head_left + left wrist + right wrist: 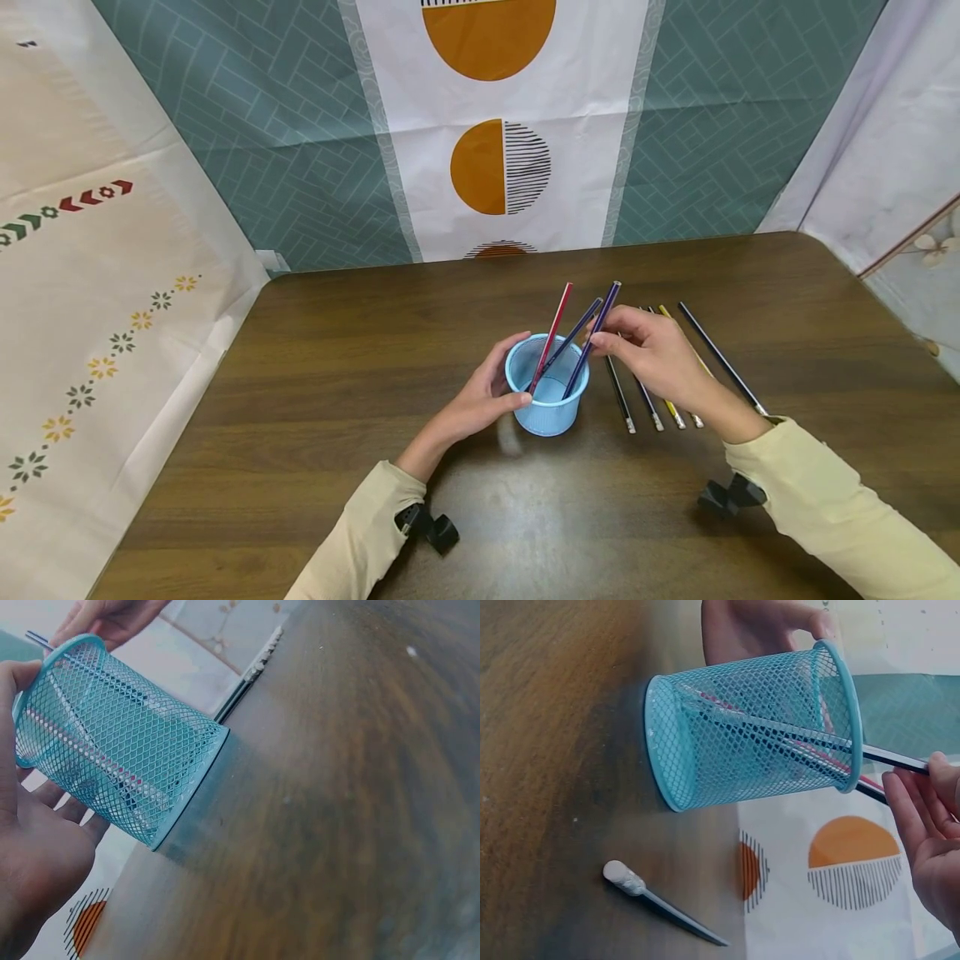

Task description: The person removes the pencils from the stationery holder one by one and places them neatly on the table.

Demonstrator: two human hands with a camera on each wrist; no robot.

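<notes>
Currently pinched pencil: a slim dark blue pencil (579, 367) is slanting inside the mesh cup, its upper end rising above the rim.
Right hand: the right hand (660, 350) is holding that pencil just above the cup's right rim, fingers clamped on the shaft.
Left hand: the left hand (480, 404) is gripping the cup's left side, thumb in front and fingers curving behind.
Mesh cup: the light blue mesh cup (547, 420) is standing upright on the surface, its mouth facing up.
Cup contents: a red pencil (551, 337) and a second blue pencil (576, 332) are leaning inside the cup beside the pinched one.
Loose pencils: five are lying right of the cup, including a black pencil (618, 396) nearest it and a yellow pencil (672, 412), pale eraser ends pointing nearward.
Surface: the brown wood-grain surface (360, 358) is spreading all around the cup.
Room: a teal cloth (300, 192) with a white, orange-circled panel (476, 167) is hanging beyond the cup; a flower-printed cream cloth (150, 250) is hanging far left of it.
</notes>
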